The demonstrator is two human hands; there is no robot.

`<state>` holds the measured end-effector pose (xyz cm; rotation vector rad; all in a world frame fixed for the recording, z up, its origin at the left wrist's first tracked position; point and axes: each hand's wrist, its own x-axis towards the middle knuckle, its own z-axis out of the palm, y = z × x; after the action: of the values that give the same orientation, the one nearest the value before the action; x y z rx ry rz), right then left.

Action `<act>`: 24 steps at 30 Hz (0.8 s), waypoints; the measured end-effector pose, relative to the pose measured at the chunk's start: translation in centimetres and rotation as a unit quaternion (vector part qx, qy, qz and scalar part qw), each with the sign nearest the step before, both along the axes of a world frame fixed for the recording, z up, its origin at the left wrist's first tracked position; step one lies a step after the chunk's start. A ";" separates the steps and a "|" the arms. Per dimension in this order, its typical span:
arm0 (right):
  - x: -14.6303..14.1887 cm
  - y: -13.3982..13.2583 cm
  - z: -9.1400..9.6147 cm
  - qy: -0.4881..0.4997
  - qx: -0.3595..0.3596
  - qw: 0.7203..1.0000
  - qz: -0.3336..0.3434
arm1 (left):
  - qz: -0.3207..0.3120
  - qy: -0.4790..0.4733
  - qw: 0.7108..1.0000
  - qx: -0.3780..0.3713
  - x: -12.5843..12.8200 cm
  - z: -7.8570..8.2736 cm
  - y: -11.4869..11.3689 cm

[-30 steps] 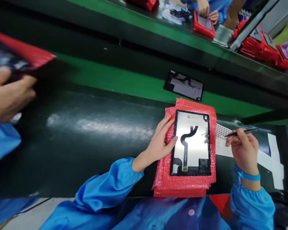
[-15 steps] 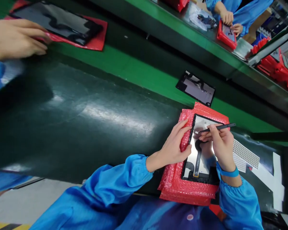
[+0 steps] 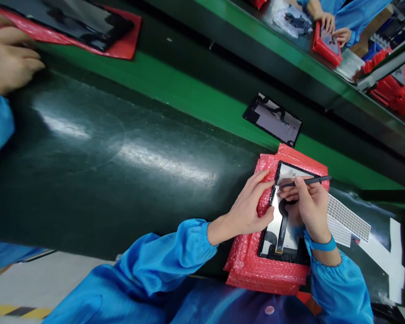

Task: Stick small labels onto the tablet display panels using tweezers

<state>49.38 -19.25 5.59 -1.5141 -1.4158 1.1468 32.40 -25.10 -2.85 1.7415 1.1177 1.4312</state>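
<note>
Head view: the tablet-like panel (image 3: 291,238) lies face-up on a red bubble-wrap stack (image 3: 273,273) at the near edge of the dark surface (image 3: 128,202), its long axis running away from the wearer's body and leaning slightly rightward at the far end; a dark ribbon cable (image 3: 283,224) curves along its inner face. The left hand (image 3: 245,209) lies along the panel's left long edge, fingers spread and grasping nothing, thumb and fingertips at the rim. The right hand (image 3: 312,207) is above the panel's right half, pinching a slim black tool (image 3: 313,180) between thumb and fingers. The governing relation is at the upper left edge, where the tool's tip points leftward to the rim, just beside the left fingertips; a pale patch shows at the tip, too small to identify. The left hand is nearer this edge; the right reaches it only through the tool. To the right lies a white gridded sheet (image 3: 349,217); beyond the stack, a second panel (image 3: 274,119) rests on a green strip (image 3: 209,110). Compared with one second earlier, the right hand has passed from the sheet to the panel, while the left remains at the same edge.
</note>
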 end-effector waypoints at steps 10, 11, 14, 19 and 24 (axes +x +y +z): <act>0.0 0.0 -0.1 0.003 -0.010 1.000 -0.012 | -0.007 0.004 1.000 -0.008 -0.1 0.1 0.0; 0.0 0.0 -0.1 0.003 -0.011 1.000 -0.012 | -0.007 0.005 1.000 -0.008 -0.1 0.1 0.0; 0.0 0.1 -0.1 0.006 -0.011 1.000 -0.014 | -0.005 0.004 1.000 -0.005 -0.1 0.1 0.0; 0.0 0.1 0.0 -0.002 -0.009 1.000 -0.006 | -0.003 0.006 1.000 -0.006 -0.1 0.0 0.0; 0.0 0.0 0.0 0.003 0.002 1.000 -0.011 | -0.002 0.006 1.000 -0.001 -0.1 0.0 0.0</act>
<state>49.39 -19.29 5.64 -1.5181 -1.3937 1.1341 32.27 -25.06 -2.87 1.7526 1.1223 1.4183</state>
